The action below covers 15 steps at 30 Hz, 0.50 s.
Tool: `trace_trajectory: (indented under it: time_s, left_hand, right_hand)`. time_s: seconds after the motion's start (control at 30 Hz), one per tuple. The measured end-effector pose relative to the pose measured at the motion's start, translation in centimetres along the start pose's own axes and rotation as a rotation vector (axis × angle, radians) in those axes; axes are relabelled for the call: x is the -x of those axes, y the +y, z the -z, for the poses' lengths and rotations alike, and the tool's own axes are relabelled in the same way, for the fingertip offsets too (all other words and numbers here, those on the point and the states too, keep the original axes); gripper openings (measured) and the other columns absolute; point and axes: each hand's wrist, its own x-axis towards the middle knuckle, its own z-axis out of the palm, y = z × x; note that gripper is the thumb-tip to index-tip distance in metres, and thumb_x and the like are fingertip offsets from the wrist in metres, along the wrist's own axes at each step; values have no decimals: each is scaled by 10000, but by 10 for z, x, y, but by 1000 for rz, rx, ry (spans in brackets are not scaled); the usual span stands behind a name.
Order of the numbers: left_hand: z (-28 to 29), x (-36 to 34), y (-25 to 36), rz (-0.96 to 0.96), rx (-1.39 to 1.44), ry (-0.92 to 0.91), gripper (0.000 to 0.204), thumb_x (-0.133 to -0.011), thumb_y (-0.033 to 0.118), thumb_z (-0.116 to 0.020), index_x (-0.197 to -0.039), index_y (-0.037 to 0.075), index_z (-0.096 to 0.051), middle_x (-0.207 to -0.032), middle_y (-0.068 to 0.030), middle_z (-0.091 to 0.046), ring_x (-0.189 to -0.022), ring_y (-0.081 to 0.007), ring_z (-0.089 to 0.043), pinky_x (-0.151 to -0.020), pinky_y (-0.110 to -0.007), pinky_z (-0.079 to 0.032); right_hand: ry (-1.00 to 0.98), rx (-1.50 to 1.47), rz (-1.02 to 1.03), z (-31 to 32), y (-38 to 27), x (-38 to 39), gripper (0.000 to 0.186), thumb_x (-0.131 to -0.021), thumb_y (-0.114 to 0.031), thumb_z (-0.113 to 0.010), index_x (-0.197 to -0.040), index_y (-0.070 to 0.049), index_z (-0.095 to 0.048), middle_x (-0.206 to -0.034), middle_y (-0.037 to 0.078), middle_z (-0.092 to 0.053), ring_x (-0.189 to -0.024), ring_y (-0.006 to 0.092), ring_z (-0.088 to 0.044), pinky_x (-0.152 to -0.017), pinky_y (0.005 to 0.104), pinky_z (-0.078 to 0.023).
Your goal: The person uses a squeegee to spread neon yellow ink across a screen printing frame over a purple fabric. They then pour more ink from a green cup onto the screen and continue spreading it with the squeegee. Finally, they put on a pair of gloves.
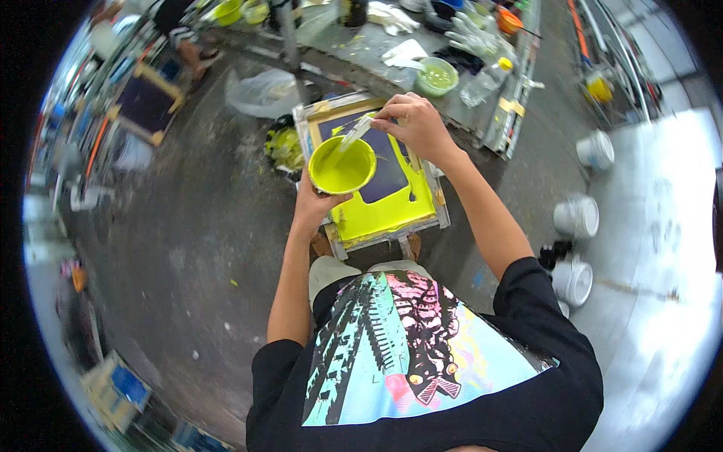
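Note:
My left hand (315, 207) is closed around the lower side of a bowl (341, 177) of bright yellow-green ink, holding it up in front of me. Above the bowl's far rim, my right hand (416, 129) pinches a whitish, ink-smeared scraper (357, 133), whose lower end dips into the bowl. Below both hands lies a framed printing screen (388, 215) with a dark mesh area. Yellow ink is spread thickly over its near end and along its right side. The bowl and my left hand hide part of the screen.
A cluttered bench (354, 47) beyond the screen carries a pale green bowl (437, 77), a clear bottle (486, 83) and white gloves (473, 34). Plastic bags lie left of the screen. White buckets (576, 216) line the right side. Another person's leg (192, 56) shows far left.

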Motion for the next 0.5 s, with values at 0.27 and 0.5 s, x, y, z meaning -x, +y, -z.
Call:
trace_trajectory:
  time_s: [0.27, 0.5]
  left_hand:
    - [-98, 51, -48, 136, 38, 188, 921, -699, -19, -902, -1476, 56, -414, -1370, -91, -594, -1268, -223, -594, -1076, -372, -504]
    - [-139, 65, -39, -81, 214, 311, 792, -740, -29, -856, -1432, 71, -485, -1307, -66, -638, -1209, -216, -641, -1041, -376, -530]
  right_hand:
    - [-147, 196, 750, 40, 5, -3, 208, -872, -284, -740, -1058, -194, -765, -1064, -2, -642, -1086, 195, -592, -943, 372, -453]
    - [-8, 68, 689, 39, -11, 12, 350, -945, -233, -669, -1293, -199, -701, -1298, 45, -645, -1191, 264, -614, -1035, 433, -472]
